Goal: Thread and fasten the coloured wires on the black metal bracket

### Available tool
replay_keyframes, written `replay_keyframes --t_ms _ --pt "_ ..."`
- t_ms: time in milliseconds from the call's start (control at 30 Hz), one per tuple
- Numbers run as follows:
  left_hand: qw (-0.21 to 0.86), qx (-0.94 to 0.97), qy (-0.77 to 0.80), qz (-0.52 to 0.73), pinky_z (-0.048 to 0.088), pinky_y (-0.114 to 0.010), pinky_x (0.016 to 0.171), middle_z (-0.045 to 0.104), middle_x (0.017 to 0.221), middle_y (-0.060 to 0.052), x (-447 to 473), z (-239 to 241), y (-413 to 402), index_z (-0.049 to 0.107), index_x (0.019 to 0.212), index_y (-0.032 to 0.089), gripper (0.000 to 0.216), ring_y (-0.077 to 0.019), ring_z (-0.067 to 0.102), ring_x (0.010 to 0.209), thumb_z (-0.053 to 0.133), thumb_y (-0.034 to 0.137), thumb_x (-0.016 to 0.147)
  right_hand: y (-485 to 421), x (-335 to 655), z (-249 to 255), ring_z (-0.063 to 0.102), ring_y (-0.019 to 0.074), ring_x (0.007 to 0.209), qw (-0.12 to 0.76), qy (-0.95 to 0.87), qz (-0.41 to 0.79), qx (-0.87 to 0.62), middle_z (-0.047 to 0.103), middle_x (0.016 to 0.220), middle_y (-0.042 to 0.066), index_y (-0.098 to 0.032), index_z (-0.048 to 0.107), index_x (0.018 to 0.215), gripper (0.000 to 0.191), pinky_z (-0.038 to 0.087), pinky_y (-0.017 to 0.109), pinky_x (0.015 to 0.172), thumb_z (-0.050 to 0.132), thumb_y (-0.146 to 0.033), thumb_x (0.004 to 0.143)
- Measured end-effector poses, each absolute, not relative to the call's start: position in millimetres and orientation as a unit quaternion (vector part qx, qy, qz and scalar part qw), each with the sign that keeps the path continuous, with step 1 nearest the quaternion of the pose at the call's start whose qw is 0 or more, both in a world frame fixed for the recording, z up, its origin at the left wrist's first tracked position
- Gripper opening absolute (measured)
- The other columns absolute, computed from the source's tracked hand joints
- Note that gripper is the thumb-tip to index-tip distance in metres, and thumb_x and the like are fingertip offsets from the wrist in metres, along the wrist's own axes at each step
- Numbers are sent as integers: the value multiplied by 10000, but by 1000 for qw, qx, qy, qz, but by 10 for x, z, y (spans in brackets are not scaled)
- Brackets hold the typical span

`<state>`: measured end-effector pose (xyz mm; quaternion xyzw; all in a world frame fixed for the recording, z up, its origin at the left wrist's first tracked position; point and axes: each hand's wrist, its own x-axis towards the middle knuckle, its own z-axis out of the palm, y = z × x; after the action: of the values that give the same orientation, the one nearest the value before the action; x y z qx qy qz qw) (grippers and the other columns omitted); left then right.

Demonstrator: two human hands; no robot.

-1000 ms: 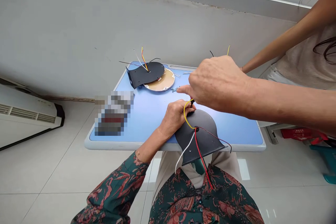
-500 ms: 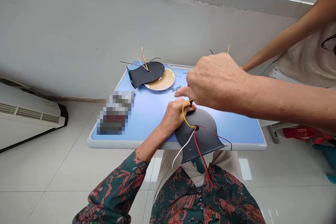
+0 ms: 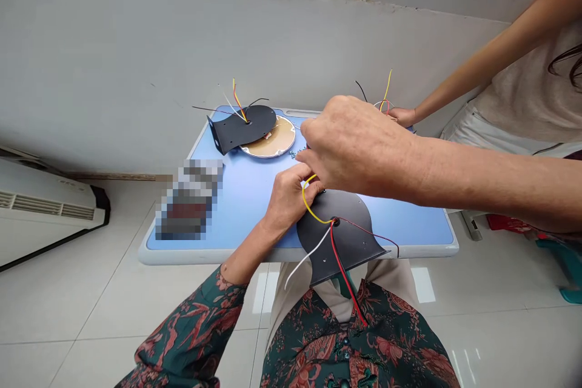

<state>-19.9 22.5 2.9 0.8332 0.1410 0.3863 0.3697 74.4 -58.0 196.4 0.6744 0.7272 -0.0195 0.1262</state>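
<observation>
A black round metal plate (image 3: 350, 236) with a bent flange hangs over the near edge of the blue table (image 3: 245, 200). Yellow (image 3: 310, 209), white (image 3: 305, 257), red (image 3: 345, 282) and thin dark wires come out of its centre hole. My left hand (image 3: 288, 197) is closed on the plate's far edge, where the yellow wire loops. My right hand (image 3: 359, 145) hovers just above, fingers pinched together near the yellow wire's end; what they hold is hidden.
At the table's far side lies a second black plate (image 3: 243, 124) with wires, over a tan disc (image 3: 273, 142). Small screws (image 3: 297, 153) lie beside it. Another person's hand (image 3: 402, 115) holds wires at the far right corner. A blurred-out patch sits at left. A white heater (image 3: 40, 212) stands on the floor.
My right hand has shifted slightly left and closed its fingers toward the left hand. The other person's hand with wires has come into sight behind it. The view has drifted a little.
</observation>
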Motion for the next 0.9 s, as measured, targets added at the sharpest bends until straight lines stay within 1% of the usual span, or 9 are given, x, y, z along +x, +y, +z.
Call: replay_keyframes --t_ms 100,167,300,400,533,600,667,767,900 --pt "366 831 133 398 471 -229 542 677 637 32 -186 85 240 624 650 182 191 -112 598 565 688 148 827 -608 773 1954 625 226 804 132 689 52 711 616 717 63 -176 712 881 179 364 289 616 546 -243 897" --pt "369 833 118 396 494 -227 566 706 666 23 -188 116 253 645 663 181 177 -116 628 588 697 143 827 -642 814 1985 614 210 784 132 690 54 710 628 750 63 -177 704 934 189 352 282 613 544 -276 916" --pt "373 843 115 370 534 -238 623 751 718 10 -207 157 266 679 696 182 139 -132 675 631 724 113 808 -692 882 2041 594 184 757 135 748 27 650 651 825 56 -186 675 1074 223 326 280 612 564 -191 880" --pt "378 849 105 353 558 -247 662 752 718 13 -199 168 253 681 687 192 174 -139 692 659 680 96 833 -688 887 2013 598 197 750 133 726 39 673 640 783 72 -164 693 977 192 324 294 610 519 -204 907" --pt "365 859 80 348 567 -271 713 769 766 3 -159 162 232 724 744 209 197 -155 707 729 635 78 861 -688 890 1982 603 209 728 133 659 80 736 599 677 64 -178 681 826 249 313 293 593 495 -291 947" --pt "362 863 71 345 556 -262 704 773 784 3 -145 156 234 734 767 209 211 -147 701 726 625 54 859 -706 905 2004 588 190 701 143 669 77 725 592 673 50 -182 666 850 187 299 286 581 534 -286 933" --pt "362 862 65 349 543 -244 679 768 771 8 -140 151 243 730 756 206 225 -136 693 709 612 45 861 -722 916 2030 558 159 666 175 706 55 684 610 727 43 -178 654 901 82 284 287 564 578 -205 887" --pt "370 856 63 355 545 -232 670 764 753 11 -146 142 250 713 720 205 243 -132 694 704 596 53 868 -704 903 2018 522 141 639 208 735 33 644 621 767 50 -165 652 874 107 274 298 551 568 -110 839" --pt "372 855 89 351 562 -254 690 761 752 16 -159 121 230 717 738 214 181 -144 696 704 646 101 861 -602 851 1931 540 174 647 174 683 52 707 583 663 61 -170 661 805 184 287 297 556 519 -210 915"
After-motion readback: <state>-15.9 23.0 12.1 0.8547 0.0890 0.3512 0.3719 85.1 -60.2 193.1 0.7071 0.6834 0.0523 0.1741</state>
